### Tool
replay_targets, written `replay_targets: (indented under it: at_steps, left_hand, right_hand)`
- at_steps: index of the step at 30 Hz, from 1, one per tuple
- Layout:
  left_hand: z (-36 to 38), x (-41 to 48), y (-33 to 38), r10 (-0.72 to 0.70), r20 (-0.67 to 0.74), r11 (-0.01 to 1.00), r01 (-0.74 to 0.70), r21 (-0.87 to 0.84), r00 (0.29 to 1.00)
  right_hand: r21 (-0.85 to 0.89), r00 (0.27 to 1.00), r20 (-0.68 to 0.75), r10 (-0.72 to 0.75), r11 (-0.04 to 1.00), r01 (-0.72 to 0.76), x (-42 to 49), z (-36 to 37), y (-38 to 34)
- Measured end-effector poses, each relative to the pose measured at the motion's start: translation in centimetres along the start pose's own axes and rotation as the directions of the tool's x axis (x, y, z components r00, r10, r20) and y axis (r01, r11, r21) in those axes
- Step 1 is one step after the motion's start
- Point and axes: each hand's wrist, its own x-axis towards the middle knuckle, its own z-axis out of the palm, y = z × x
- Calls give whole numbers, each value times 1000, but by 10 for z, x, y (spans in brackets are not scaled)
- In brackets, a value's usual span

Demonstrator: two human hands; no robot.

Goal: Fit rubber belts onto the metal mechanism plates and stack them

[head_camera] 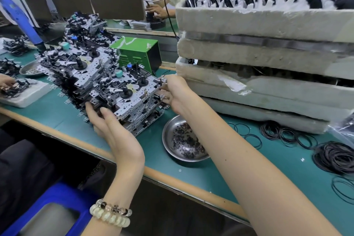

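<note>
- Both hands are gripping the top mechanism plate (130,90) of the nearest stack (134,113), the left hand (115,132) clasping its near-left corner, the right hand (174,92) pinching its far-right edge.
- More stacked plates (80,59) are leaning away behind it on the green counter (249,174).
- A steel dish (183,140) of tiny black rings is sitting just right of the stack, under the right forearm.
- Loose rubber belts (333,155) are lying in heaps farther right.
- Foam trays (268,59) holding black wheels are towering behind the belts.
- A green box (138,51) is standing behind the stacks.
</note>
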Motion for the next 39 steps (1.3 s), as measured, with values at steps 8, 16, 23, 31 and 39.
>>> replay_targets:
  at_steps: [8,16,23,31,39]
  left_hand:
    - [-16,6,-14,655,82,738,-659,143,752]
    - [-4,46,16,746,407,335,-825,455,528]
    - [-2,64,32,762,533,183,-912,368,368]
    - [-7,105,64,668,387,609,-766,206,635]
    - [-8,72,89,662,261,735,-676,-45,703]
  right_hand:
    - [-211,946,-173,-273,949,235,-31,-18,15]
    - [-241,886,-179,-427,892,381,-75,-58,27]
    - [-266,831,-159,-534,833,485,-103,-83,40]
    - [-217,821,-140,-553,826,520,-113,-95,47]
    - [-139,723,-223,-654,755,640,-128,-117,40]
